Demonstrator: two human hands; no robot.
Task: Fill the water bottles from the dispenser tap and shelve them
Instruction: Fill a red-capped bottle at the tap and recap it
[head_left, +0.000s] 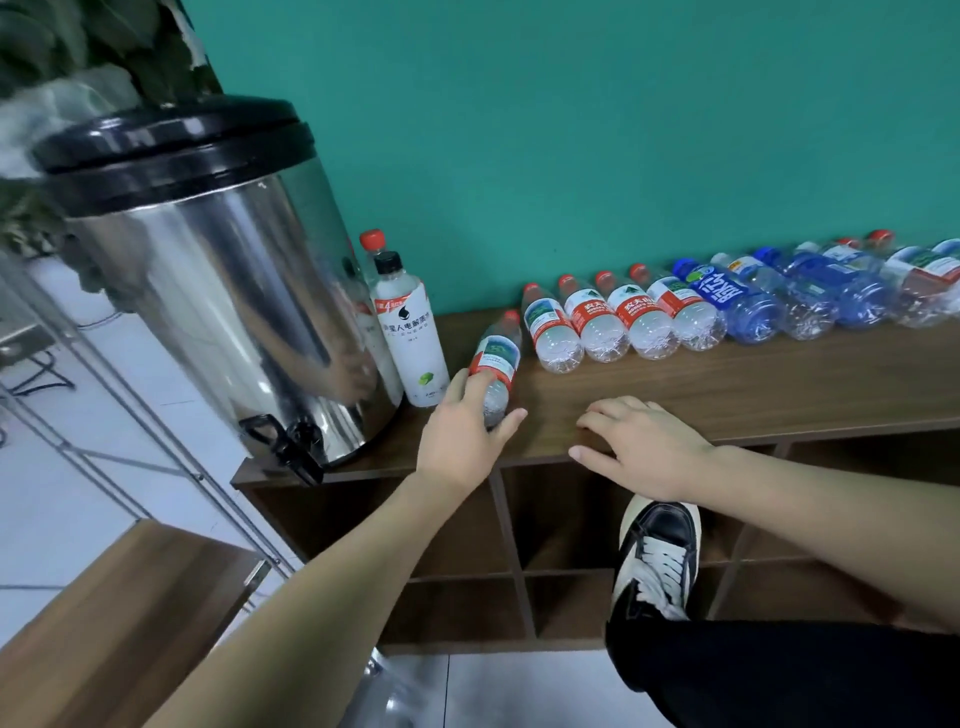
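Dispenser at the left, bottles in a row to the right, all on the shelf top.

The dispenser (208, 291) stands on the shelf unit's (727, 395) left end, its tap (291, 441) at the near edge. Two upright bottles (410, 332) stand just right of it. The row of lying bottles (701, 306) runs right along the far wall; one bottle (496, 358) lies nearer.

left hand (462, 431): arm extended, fingers curled in a grip | right hand (644, 447): palm down, fingers relaxed

Teal wall (571, 130), white tiled floor (78, 519)
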